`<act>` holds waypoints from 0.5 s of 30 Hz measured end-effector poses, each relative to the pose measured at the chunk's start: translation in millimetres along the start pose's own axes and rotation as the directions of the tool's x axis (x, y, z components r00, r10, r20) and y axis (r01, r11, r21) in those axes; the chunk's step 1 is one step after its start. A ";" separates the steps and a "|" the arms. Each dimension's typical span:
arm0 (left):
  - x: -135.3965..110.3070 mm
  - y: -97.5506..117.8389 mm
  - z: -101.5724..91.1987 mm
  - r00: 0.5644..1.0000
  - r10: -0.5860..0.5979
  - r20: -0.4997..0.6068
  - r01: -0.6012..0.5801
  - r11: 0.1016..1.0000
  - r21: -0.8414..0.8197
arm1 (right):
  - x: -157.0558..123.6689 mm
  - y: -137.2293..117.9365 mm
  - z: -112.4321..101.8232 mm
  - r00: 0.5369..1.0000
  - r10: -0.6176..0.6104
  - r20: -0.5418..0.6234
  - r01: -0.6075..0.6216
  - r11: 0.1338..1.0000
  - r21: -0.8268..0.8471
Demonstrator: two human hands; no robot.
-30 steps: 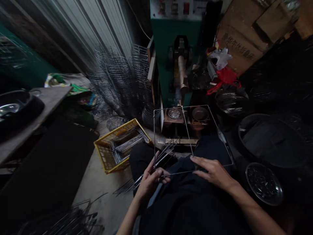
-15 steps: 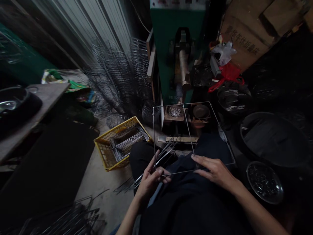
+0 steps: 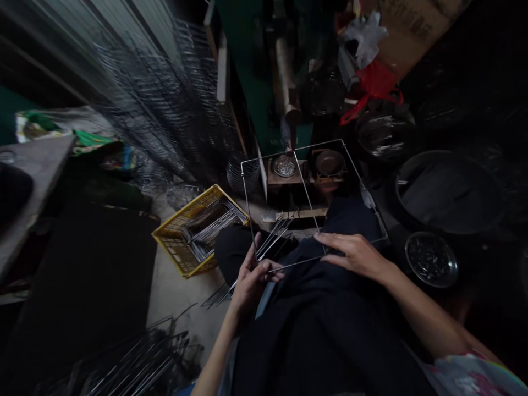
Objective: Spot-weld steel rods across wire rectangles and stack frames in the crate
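Observation:
Between my two hands is a rectangular wire frame [image 3: 303, 185] with a wire across its middle; its far edge reaches the machine's welding tip [image 3: 289, 135]. My left hand [image 3: 254, 270] grips the frame's near left corner between thumb and fingers. At the near end of the middle wire, my right hand [image 3: 350, 250] pinches the wire with thumb and fingertips. Several loose metal rods [image 3: 273, 237] lie over my left thigh, close to the left hand. Past the far edge stands a small dish of metal bits [image 3: 284, 165].
A yellow plastic crate [image 3: 181, 263] holding wire rods stands on the floor at left. Stacked wire baskets [image 3: 152, 93] lean behind it. At right are a bowl of small metal parts [image 3: 431, 259] and a large dark round tub [image 3: 449, 192]. Dark wire pieces [image 3: 140, 363] lie at lower left.
The view has shifted, so the surroundings sit higher and more to the left. Both hands keep their hold on the wire frame, which looks slightly tilted compared with before.

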State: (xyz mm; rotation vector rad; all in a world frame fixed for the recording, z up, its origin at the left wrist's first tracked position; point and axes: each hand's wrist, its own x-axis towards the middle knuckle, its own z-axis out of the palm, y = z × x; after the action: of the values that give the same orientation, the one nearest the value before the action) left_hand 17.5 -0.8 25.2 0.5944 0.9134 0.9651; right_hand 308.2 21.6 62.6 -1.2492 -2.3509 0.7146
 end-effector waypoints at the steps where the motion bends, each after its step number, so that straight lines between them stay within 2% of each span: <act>1: -0.1 0.2 0.5 1.000 -0.002 -0.003 0.002 1.000 0.004 | 0.4 -0.8 0.2 1.000 0.005 -0.008 -0.005 1.000 -0.010; 6: -0.4 0.2 0.7 1.000 -0.010 0.001 0.010 1.000 0.004 | -0.1 -1.6 2.9 1.000 0.019 -0.010 -0.019 0.999 -0.038; 15: -0.1 -0.7 3.3 0.999 -0.017 -0.027 0.017 1.000 -0.004 | -2.6 0.8 6.8 0.998 0.053 -0.018 -0.052 0.999 0.011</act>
State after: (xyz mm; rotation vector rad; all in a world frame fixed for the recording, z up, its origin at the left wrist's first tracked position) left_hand 20.6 -1.3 26.4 0.5712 0.9391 0.9608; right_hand 306.4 18.1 56.5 -1.3118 -2.3045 0.7287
